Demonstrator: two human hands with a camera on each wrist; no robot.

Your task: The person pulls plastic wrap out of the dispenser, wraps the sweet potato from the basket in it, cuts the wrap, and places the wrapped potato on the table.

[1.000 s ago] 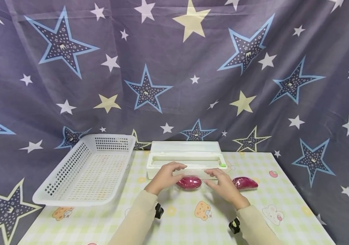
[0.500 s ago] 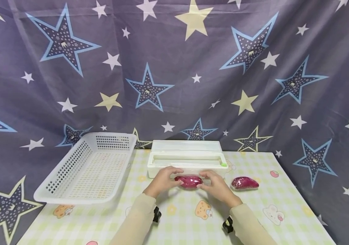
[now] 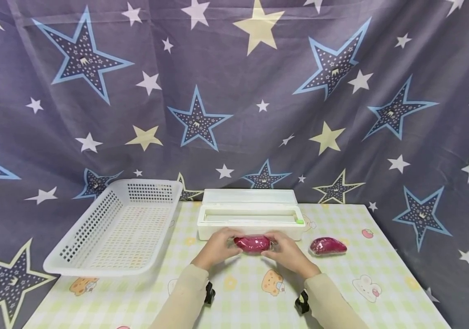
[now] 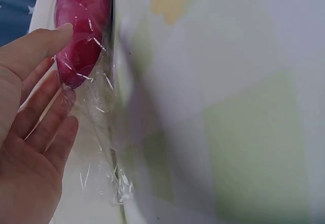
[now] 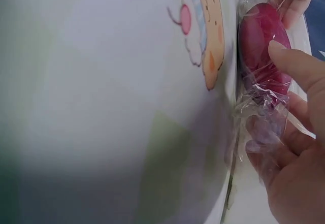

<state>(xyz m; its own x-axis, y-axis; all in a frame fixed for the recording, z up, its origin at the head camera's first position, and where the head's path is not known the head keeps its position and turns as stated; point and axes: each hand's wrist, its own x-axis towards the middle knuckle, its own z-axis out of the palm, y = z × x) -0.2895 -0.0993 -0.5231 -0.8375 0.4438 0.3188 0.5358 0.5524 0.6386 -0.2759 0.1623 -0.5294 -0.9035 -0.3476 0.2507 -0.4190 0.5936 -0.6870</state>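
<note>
A reddish-purple sweet potato (image 3: 253, 244) lies crosswise between my hands, covered in clear plastic wrap (image 4: 104, 117). My left hand (image 3: 216, 249) grips its left end, thumb on the near side and fingers on the far side. At the other end, my right hand (image 3: 287, 252) holds it the same way, its thumb pressing the skin in the right wrist view. Loose film (image 5: 264, 115) trails past that end, over the right fingers. Right behind the sweet potato stands a white cling film dispenser (image 3: 251, 228), lid raised.
A second wrapped sweet potato (image 3: 328, 246) lies to the right. A large white perforated basket (image 3: 103, 273) stands on the left. The table has a green checked cloth (image 3: 255, 310), and a starry curtain (image 3: 234, 73) hangs behind it.
Both hands have closed in from beside the sweet potato onto its two ends, the right hand moving left. The other sweet potato, basket and dispenser stay put.
</note>
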